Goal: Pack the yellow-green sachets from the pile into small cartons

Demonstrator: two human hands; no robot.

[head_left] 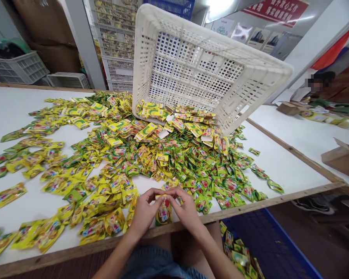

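At the table's front edge my left hand (147,209) and my right hand (184,207) meet, fingertips pinched together at the top of a small printed packet (164,213). The packet is yellow and green with red print and hangs upright below my thumbs. Whether it is a box or a pouch I cannot tell for sure. Yellow pouches (90,228) lie left of my hands, and green pouches (229,186) are heaped to the right. Behind my hands, flat yellow cartons (147,131) spill from a tilted white plastic crate (209,42).
A wooden strip (293,149) edges the white table (279,162) on the right. Below the front edge stands a blue crate (279,244) with packets in it. Stacked white crates (119,50) rise at the back. Another person (317,83) is at the far right, near a cardboard box (343,159).
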